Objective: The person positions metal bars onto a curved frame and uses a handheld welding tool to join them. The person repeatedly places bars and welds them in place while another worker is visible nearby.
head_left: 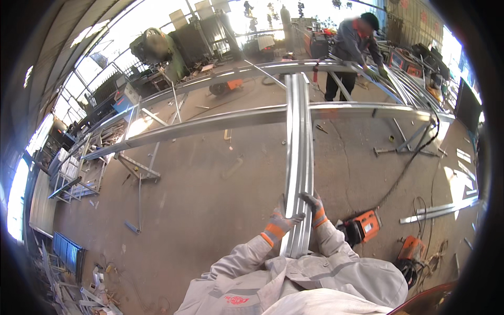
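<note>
Bundle of silver metal channels [300, 157], held in both hands. Long axis: lengthwise away from the wearer's chest, crossing the near steel rail [210, 122] roughly at right angles. Far end: beyond the near rail, pointing toward the far rail [220, 77]; contact there cannot be told. Near end: on the wearer's side of the near rail, at the jacket [315, 275], partly hidden by it.

Left hand [283, 219], grey glove with orange cuff: clamped on the bundle's left side, wearer's side of the near rail. Right hand [315, 207], gloved alike: clamped on the right edge, same side. Both palms hidden.

Co-worker [346, 44]: beyond the near rail; hands hard to make out. Orange-and-black machine [368, 224]: floor, wearer's side of the near rail. Near rail: covered where the bundle crosses. Channel count: uncertain; faces merge in glare.
</note>
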`<state>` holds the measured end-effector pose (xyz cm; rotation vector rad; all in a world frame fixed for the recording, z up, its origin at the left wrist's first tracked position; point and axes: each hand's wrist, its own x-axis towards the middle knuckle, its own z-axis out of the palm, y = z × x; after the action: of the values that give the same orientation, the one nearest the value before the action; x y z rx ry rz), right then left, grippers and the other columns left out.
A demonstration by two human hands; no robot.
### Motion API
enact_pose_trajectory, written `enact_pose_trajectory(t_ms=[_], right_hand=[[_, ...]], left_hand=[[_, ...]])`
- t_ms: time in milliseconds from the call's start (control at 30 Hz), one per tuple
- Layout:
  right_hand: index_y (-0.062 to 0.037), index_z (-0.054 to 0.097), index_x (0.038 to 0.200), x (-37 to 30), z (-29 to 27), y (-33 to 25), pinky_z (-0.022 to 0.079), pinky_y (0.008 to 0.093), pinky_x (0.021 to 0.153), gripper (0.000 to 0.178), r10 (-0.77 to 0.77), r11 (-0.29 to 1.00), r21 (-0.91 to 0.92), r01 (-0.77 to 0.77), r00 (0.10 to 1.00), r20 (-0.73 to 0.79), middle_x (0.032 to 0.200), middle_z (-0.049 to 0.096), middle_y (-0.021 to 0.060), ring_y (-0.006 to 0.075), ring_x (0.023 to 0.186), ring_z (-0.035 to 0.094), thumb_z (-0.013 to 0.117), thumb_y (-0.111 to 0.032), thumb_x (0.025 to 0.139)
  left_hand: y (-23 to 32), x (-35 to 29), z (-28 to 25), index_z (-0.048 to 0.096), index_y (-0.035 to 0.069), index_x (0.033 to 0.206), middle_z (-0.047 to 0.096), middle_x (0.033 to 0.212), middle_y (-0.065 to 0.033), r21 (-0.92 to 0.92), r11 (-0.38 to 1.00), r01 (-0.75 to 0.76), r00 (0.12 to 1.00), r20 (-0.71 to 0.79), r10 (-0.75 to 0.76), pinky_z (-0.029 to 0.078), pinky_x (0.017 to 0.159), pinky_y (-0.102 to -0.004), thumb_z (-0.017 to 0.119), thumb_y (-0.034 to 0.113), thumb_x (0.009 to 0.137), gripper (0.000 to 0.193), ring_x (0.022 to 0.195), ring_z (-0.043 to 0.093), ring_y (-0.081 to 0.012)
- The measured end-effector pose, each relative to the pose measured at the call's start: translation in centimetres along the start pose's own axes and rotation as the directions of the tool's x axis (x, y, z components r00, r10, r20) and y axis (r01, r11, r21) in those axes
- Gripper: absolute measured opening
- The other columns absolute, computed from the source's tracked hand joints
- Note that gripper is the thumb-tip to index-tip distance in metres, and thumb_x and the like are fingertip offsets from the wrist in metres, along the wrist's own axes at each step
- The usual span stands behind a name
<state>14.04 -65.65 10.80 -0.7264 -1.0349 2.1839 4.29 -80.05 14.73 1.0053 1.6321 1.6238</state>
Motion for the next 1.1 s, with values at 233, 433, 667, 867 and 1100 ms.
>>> enact_pose_trajectory(t_ms=[233,433,667,867,1100], right_hand=[[0.0017,0.061,0.130,20.7,9.9,1.7,0.057,0.0373,0.095,0.046,0.106,0.993,0.018,-0.114,0.965,0.240,0.121,0.069,0.0132,0.0221,0.104,0.069,0.069,-0.017,0.088],[-0.0061,0.047,0.146,36.8,16.5,3.6,0.054,0.0365,0.097,0.063,0.101,0.993,0.035,-0.114,0.961,0.257,0.119,0.066,0.0090,0.0196,0.112,0.064,0.068,-0.016,0.088],[-0.0046,0.049,0.143,53.4,21.0,4.2,0.055,0.0349,0.095,0.055,0.054,0.997,0.039,-0.062,0.982,0.183,0.117,0.068,0.0097,0.0211,0.107,0.067,0.068,-0.013,0.091],[-0.0049,0.043,0.149,65.1,23.1,0.2,0.054,0.0355,0.100,0.066,0.101,0.986,0.099,-0.137,0.947,0.304,0.128,0.065,0.0099,0.0215,0.116,0.065,0.071,-0.010,0.090],[-0.0064,0.050,0.142,77.6,23.2,0.6,0.055,0.0316,0.091,0.066,0.134,0.990,0.012,-0.139,0.972,0.192,0.120,0.066,0.0064,0.0169,0.108,0.064,0.081,-0.008,0.084]], left_hand=[[-4.4,14.8,-12.2,0.045,0.004,0.143,0.061,0.132,-0.0119,-0.140,0.990,-0.034,0.999,-0.032,0.029,0.053,0.100,-0.0347,0.083,0.015,0.085,0.070,0.119,0.062,-0.0211],[-9.5,30.4,-21.9,0.043,-0.020,0.136,0.059,0.129,-0.0358,-0.583,0.794,0.172,0.983,0.042,-0.182,0.057,0.100,-0.0401,0.065,0.014,0.099,0.055,0.118,0.064,-0.0384],[-9.9,45.3,-29.0,0.045,-0.006,0.140,0.063,0.125,-0.0299,-0.858,0.364,0.363,0.871,0.173,-0.460,0.057,0.097,-0.0376,0.067,0.006,0.095,0.051,0.112,0.068,-0.0325],[-9.8,56.9,-30.5,0.050,0.003,0.139,0.069,0.123,-0.0145,-0.451,0.840,0.301,0.922,-0.089,-0.377,0.058,0.092,-0.0355,0.074,0.002,0.089,0.055,0.109,0.069,-0.0255],[-14.7,69.8,-33.5,0.052,0.003,0.132,0.071,0.117,-0.0125,-0.258,0.930,0.262,0.944,-0.131,-0.302,0.059,0.089,-0.0340,0.081,0.012,0.085,0.056,0.107,0.070,-0.0225]])
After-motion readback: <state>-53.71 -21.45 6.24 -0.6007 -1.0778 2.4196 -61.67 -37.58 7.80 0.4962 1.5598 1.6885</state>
